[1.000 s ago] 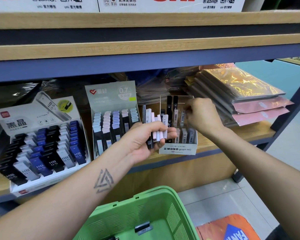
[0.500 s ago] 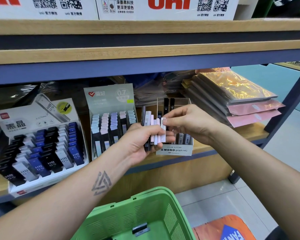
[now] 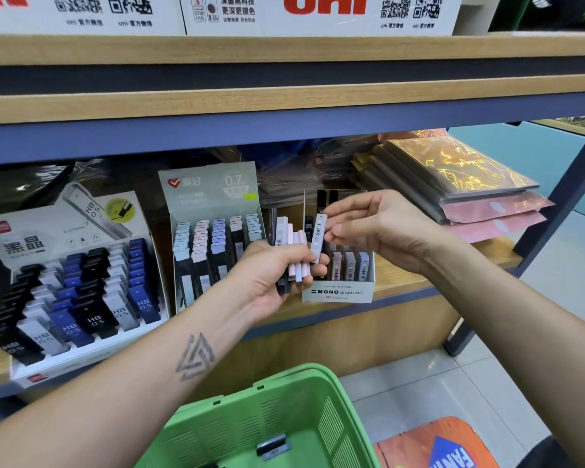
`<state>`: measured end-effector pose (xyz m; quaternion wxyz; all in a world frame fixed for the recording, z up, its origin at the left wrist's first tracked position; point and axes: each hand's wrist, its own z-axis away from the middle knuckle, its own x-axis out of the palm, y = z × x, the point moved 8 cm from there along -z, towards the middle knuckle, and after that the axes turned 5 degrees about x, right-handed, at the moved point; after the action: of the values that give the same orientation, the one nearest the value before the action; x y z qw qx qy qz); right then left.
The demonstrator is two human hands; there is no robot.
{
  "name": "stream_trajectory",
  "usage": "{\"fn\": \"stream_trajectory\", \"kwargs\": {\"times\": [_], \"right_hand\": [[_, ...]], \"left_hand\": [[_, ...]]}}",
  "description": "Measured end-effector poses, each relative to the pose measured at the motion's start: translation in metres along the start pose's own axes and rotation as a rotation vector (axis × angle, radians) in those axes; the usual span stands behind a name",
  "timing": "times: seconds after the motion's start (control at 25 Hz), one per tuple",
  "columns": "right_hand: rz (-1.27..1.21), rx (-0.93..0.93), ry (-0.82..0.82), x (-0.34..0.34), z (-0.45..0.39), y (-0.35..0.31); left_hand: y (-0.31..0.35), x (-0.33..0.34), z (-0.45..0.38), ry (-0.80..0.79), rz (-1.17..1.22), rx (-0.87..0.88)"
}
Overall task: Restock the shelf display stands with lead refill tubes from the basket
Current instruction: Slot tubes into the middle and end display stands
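Note:
My left hand (image 3: 271, 275) grips a fanned bundle of lead refill tubes (image 3: 293, 248), white, pink and dark, in front of the shelf. My right hand (image 3: 379, 228) pinches one grey-white tube (image 3: 318, 236) with a barcode, held just right of the bundle and in front of the MONO graph MG display stand (image 3: 338, 292). That stand holds a few tubes in its front row and black ones at the back. The green basket (image 3: 301, 400) sits below my arms; its inside is mostly out of frame.
Left of the MONO stand is a 0.7 lead stand (image 3: 213, 197) with pastel tubes, and further left an HB 0.5 stand (image 3: 65, 231) with black, blue and white tubes. Wrapped folders (image 3: 460, 184) are stacked at the right. A shelf edge (image 3: 284, 136) overhangs above.
My right hand came back from the MONO stand to the bundle, took one grey-white tube and now lifts it clear of the others. My left hand stayed in place.

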<state>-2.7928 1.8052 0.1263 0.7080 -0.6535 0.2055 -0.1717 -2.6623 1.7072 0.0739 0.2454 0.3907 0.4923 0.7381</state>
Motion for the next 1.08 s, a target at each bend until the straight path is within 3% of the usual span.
{"fn": "stream_trajectory", "kwargs": {"times": [0.2, 0.4, 0.64, 0.92, 1.08], "right_hand": [[0.100, -0.023, 0.112, -0.004, -0.004, 0.000], [0.084, -0.129, 0.318, -0.044, -0.002, -0.019], [0.686, -0.176, 0.606, -0.072, -0.007, -0.018], [0.993, -0.254, 0.569, -0.043, -0.025, 0.005], [1.030, -0.235, 0.583, -0.043, -0.030, 0.013]], "left_hand": [[-0.001, 0.004, -0.002, 0.012, -0.110, 0.048], [-0.001, 0.003, -0.002, 0.025, -0.048, 0.028], [-0.002, 0.001, -0.004, 0.027, -0.035, 0.022], [-0.006, 0.003, -0.006, 0.007, -0.047, 0.010], [-0.007, 0.002, -0.007, -0.011, -0.061, 0.000]]}}
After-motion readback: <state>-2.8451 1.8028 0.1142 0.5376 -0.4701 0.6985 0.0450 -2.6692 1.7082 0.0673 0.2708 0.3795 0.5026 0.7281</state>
